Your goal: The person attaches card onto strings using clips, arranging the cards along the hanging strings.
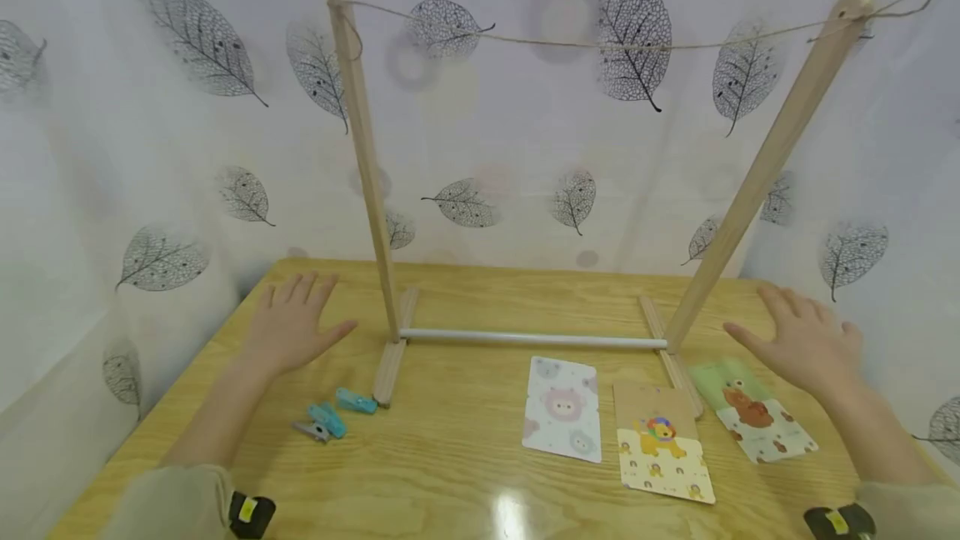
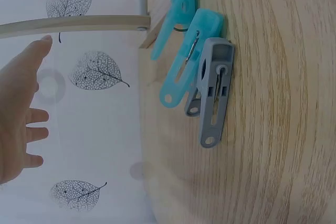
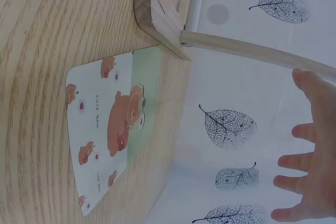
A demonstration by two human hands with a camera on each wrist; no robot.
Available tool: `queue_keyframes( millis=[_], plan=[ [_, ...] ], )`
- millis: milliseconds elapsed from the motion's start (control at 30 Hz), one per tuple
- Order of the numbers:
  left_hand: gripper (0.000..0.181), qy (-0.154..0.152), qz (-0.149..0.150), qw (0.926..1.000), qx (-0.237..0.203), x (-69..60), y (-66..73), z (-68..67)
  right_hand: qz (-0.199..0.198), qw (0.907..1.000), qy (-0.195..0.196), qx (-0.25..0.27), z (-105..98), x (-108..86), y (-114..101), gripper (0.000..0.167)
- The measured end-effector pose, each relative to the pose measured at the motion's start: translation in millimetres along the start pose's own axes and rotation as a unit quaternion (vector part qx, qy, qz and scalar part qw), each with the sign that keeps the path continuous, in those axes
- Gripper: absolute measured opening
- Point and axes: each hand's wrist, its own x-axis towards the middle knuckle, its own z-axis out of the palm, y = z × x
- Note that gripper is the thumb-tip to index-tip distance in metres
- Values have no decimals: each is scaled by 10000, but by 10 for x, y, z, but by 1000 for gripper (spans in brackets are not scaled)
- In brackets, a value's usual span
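My left hand [image 1: 288, 327], fingers spread, holds nothing beside the left post of a wooden stand [image 1: 366, 165]. Nearer to me than that hand lie two teal clothespins [image 1: 356, 401] and a grey clothespin [image 2: 214, 93]. On the right, my right hand [image 1: 806, 344] is also spread and holds nothing; it is nearest to a green and white bear card [image 1: 752, 412]. Left of that card lie a lion card [image 1: 662, 440] and a white card with a pink animal face [image 1: 562, 407]. A string [image 1: 555, 43] runs slack between the tops of the two posts.
A white rod [image 1: 532, 338] joins the stand's two wooden feet [image 1: 389, 372] on the wooden table [image 1: 450, 473]. Behind the table hangs a leaf-patterned curtain [image 1: 517, 132]. The right post [image 1: 772, 165] leans outward in the head view.
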Motion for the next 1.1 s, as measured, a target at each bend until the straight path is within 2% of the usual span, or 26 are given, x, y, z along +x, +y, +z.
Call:
queue_keyframes(
  millis=[167, 333, 500, 633, 767, 1100],
  plan=[
    [72, 8, 177, 9998, 32, -71, 17, -63, -94, 9999, -105, -9, -30, -50, -17, 84],
    [62, -236, 173, 9995, 68, -122, 60, -83, -352, 9987, -360, -76, -36, -98, -81, 79],
    [52, -299, 122, 9994, 113, -150, 101, -90, -475, 9986, -214, 29, 5, -154, -178, 76],
    [45, -256, 195, 9993, 194, -184, 121, -85, -565, 9983, -110, -13, 50, -202, -234, 72],
    [40, -366, 288, 9986, 231, -210, 142, -72, -665, 9977, -54, -142, 91, -237, -296, 69],
    [43, -445, 654, 9967, 205, -239, 224, 8, -950, 9952, 50, -232, 97, -292, -508, 58]
  ],
)
